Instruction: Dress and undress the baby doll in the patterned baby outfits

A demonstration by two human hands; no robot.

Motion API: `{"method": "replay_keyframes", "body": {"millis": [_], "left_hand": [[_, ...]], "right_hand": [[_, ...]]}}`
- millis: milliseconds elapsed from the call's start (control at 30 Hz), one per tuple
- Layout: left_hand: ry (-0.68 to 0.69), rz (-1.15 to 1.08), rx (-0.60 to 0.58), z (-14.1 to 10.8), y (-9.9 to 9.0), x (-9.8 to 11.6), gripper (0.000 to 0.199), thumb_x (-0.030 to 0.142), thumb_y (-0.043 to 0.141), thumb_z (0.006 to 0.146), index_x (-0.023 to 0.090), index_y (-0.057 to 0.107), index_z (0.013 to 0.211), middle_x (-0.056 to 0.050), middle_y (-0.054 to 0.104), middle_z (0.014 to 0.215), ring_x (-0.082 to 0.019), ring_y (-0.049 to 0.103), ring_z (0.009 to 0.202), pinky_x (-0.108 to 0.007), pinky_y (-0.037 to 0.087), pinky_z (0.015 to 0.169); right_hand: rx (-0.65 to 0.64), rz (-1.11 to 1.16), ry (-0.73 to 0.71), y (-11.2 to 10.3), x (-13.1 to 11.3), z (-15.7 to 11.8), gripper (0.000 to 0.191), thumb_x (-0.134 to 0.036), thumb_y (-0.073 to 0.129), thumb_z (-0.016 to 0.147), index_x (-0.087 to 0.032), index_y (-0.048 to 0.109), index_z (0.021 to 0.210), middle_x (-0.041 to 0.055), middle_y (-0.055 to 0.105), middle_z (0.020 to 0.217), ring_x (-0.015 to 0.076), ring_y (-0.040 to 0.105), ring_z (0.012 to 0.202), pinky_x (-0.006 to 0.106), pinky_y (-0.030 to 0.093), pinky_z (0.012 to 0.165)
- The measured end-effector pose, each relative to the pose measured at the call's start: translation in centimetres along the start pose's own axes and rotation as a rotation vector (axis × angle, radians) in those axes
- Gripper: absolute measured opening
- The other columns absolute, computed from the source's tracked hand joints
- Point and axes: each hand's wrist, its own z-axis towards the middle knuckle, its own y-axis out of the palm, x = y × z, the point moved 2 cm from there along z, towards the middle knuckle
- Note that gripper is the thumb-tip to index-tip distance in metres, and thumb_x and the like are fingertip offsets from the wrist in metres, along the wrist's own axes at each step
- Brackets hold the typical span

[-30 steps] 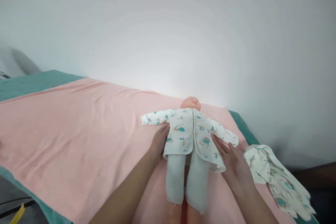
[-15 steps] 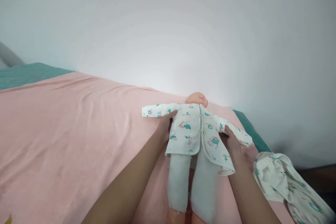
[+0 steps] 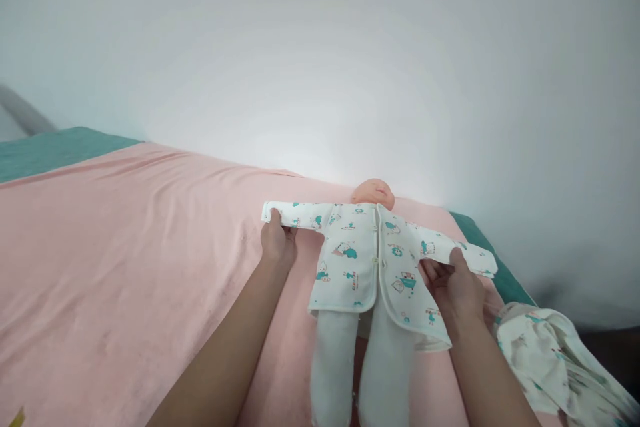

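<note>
Pinching the sleeves (image 3: 305,215) of the doll's (image 3: 374,192) jacket (image 3: 350,260), our left hand (image 3: 278,241) and right hand (image 3: 463,287) are partly closed, thumbs uppermost; moving them seems to need even, gentle tension.

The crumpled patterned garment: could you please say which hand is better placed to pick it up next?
Probably the right hand: its forearm passes close beside the crumpled garment, though it holds a sleeve. The left hand holds the other sleeve, on the far side of the doll.
</note>
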Motion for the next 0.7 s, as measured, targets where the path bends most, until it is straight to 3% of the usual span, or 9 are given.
{"method": "replay_keyframes", "body": {"millis": [100,300,467,700], "left_hand": [[0.016,-0.010,-0.004,0.3,-0.1,0.0,0.021,0.023,0.051,0.094,0.011,0.063,0.107,-0.014,0.070,0.103,-0.021,0.068,0.102,-0.035,0.060,0.086],[-0.033,-0.069,-0.032,0.9,-0.3,0.3,0.021,0.020,0.050,0.094,0.012,0.062,0.109,-0.014,0.069,0.110,-0.022,0.067,0.105,-0.038,0.060,0.087],[0.021,-0.031,0.036,1.4,-0.7,0.9,0.018,0.019,0.050,0.093,0.012,0.062,0.105,-0.013,0.069,0.105,-0.022,0.067,0.101,-0.037,0.060,0.083],[0.148,0.056,0.126,2.2,-1.4,1.8,0.011,0.013,0.049,0.090,0.015,0.060,0.091,-0.006,0.067,0.095,-0.016,0.066,0.095,-0.029,0.059,0.081]], "right_hand": [[0.040,0.029,0.028,-0.4,0.2,0.6,0.015,-0.024,0.061,0.086,-0.017,0.061,0.099,0.0073,0.070,0.098,0.0207,0.070,0.089,0.038,0.063,0.075],[0.005,0.012,0.065,-1.3,0.1,1.9,0.018,-0.022,0.063,0.085,-0.016,0.061,0.102,0.0093,0.069,0.106,0.0221,0.069,0.097,0.041,0.062,0.078],[0.087,0.044,-0.096,-2.2,-1.1,2.7,0.012,-0.014,0.061,0.084,-0.016,0.060,0.096,0.0064,0.069,0.105,0.0177,0.069,0.094,0.038,0.061,0.082],[0.213,0.021,-0.119,-2.4,-2.5,2.6,0.011,-0.004,0.058,0.079,-0.014,0.059,0.082,0.0037,0.067,0.091,0.0133,0.068,0.082,0.031,0.063,0.075]]}}
